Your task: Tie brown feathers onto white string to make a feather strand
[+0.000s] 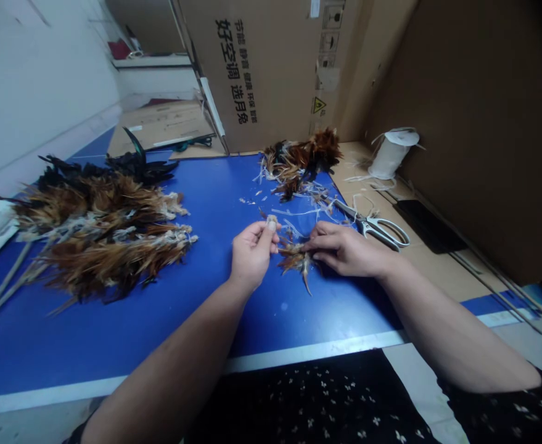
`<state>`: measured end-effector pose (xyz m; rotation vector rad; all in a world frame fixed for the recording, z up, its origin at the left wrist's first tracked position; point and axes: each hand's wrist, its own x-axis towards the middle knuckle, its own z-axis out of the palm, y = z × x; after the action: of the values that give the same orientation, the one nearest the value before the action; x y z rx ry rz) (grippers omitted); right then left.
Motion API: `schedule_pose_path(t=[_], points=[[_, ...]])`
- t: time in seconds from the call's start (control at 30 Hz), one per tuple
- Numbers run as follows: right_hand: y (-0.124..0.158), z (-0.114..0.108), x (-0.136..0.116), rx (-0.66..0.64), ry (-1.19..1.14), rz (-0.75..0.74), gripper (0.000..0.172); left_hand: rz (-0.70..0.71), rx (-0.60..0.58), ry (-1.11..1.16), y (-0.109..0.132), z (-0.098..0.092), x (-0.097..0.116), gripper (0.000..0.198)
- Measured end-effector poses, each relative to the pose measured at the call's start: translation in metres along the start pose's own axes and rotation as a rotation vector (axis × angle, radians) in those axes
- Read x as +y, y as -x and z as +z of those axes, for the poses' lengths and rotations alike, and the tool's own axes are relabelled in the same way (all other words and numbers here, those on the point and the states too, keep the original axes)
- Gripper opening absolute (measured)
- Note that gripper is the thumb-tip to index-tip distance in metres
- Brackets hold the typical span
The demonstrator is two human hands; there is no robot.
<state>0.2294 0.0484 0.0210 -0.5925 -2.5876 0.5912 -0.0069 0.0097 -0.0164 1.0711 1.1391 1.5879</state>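
My left hand (251, 251) is closed in a pinch, thumb pressed to the fingers; whatever lies between them is too small to make out. Just to its right, my right hand (340, 248) has its fingers closed on a small bunch of brown feathers (291, 258), low over the blue table. Clear plastic strips (298, 213) and feather scraps lie beyond both hands. Scissors (381, 231) with pale handles rest behind my right hand, blades toward a loose heap of brown and black feathers (298, 159).
Several long feather bundles (118, 259) lie at the left of the blue table (197, 314). At the right, on cardboard, are a white spool of cord (388, 157), a black phone-like slab (430, 225) and thin rods (497, 287). Large cardboard boxes (280, 74) wall off the back and right.
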Motion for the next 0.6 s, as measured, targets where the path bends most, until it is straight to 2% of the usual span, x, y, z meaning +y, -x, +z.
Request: schedule_pose_path(t=[0.2,0.43,0.6], points=[[-0.002,0.01,0.01,0.012,0.002,-0.019,0.015,-0.028,-0.053,0.014,0.001,0.0,-0.005,0.031],[-0.005,0.0,-0.001,0.115,0.004,-0.024,0.014,-0.071,-0.14,0.026,0.006,0.004,0.0,0.031],[-0.001,-0.004,-0.008,0.06,0.107,0.041,0.012,-0.056,-0.145,0.021,0.007,0.005,0.003,0.032]])
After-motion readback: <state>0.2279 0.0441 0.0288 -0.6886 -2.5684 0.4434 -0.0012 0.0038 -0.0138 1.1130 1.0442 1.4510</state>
